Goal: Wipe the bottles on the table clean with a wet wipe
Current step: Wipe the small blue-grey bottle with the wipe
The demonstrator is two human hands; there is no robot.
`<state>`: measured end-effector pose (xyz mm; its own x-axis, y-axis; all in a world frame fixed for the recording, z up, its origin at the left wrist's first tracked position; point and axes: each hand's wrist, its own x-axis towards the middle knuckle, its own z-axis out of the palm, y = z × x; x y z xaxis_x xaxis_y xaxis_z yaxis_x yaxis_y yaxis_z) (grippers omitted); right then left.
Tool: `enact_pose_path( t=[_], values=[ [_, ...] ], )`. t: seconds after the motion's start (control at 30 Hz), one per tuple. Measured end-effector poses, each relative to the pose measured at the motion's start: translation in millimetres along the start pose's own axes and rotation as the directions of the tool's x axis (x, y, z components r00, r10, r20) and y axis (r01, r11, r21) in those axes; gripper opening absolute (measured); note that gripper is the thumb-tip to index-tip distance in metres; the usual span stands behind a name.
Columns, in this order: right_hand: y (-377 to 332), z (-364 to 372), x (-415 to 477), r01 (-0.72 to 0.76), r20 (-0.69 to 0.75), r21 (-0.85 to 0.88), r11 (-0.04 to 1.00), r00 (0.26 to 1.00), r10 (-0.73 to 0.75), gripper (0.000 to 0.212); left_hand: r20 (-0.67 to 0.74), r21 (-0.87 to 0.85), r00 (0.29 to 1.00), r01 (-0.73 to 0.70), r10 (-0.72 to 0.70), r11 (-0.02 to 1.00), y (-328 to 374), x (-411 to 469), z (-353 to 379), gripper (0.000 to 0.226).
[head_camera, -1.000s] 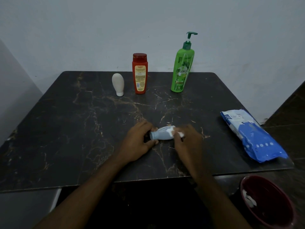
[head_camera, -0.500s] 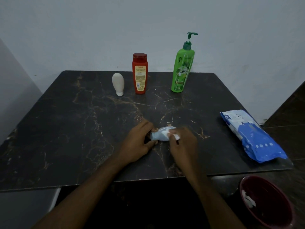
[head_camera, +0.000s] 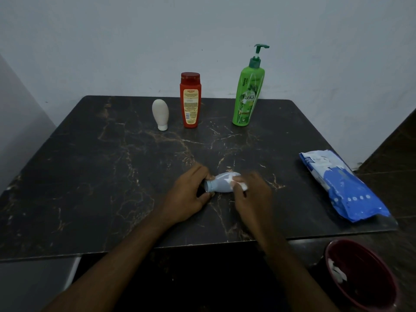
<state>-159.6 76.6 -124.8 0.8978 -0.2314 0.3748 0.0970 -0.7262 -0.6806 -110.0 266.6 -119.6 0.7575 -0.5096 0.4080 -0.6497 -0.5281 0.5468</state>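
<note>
A small pale blue bottle lies on its side on the dark marble table, cap end toward the left. My left hand grips it at the cap end. My right hand is closed on a white wet wipe pressed against the bottle's right end. At the back of the table stand a white bottle resting on its cap, a red bottle and a green pump bottle.
A blue and white pack of wipes lies near the table's right edge. A dark red bin with used white wipes inside sits on the floor at the lower right. A pale wall rises behind the table.
My right hand with the wipe slid left along the blue bottle, then back toward its right end. My left hand stayed on the cap end.
</note>
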Motion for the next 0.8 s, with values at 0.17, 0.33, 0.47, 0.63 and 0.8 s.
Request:
enact_pose_path(
  t=[0.17,0.33,0.47,0.63,0.8],
  values=[
    [16.8,-7.5,2.7,-0.161,0.027,-0.025,0.987,0.987,0.161,0.013,0.009,-0.007,1.000,-0.009,0.009,1.000,-1.8,0.8,1.2,0.027],
    [-11.7,6.8,-20.6,0.105,0.011,0.083,0.991,0.994,-0.106,0.008,-0.004,-0.011,1.000,-0.008,0.008,1.000,0.4,-0.3,-0.9,0.027],
    [4.7,-4.6,-7.6,0.047,0.036,0.096,0.994,0.998,-0.050,0.004,-0.016,-0.025,1.000,-0.013,0.013,1.000,2.2,0.8,-1.9,0.025],
    [30.8,-19.7,17.4,-0.179,0.005,0.086,0.980,0.984,0.179,0.003,0.002,-0.025,1.000,-0.011,0.011,1.000,2.9,-0.6,-1.3,0.026],
    [-3.9,-2.6,-5.3,-0.014,0.010,0.144,0.990,1.000,0.012,0.006,0.010,0.013,1.000,0.000,0.000,1.000,1.2,-0.1,-1.1,0.027]
  ],
)
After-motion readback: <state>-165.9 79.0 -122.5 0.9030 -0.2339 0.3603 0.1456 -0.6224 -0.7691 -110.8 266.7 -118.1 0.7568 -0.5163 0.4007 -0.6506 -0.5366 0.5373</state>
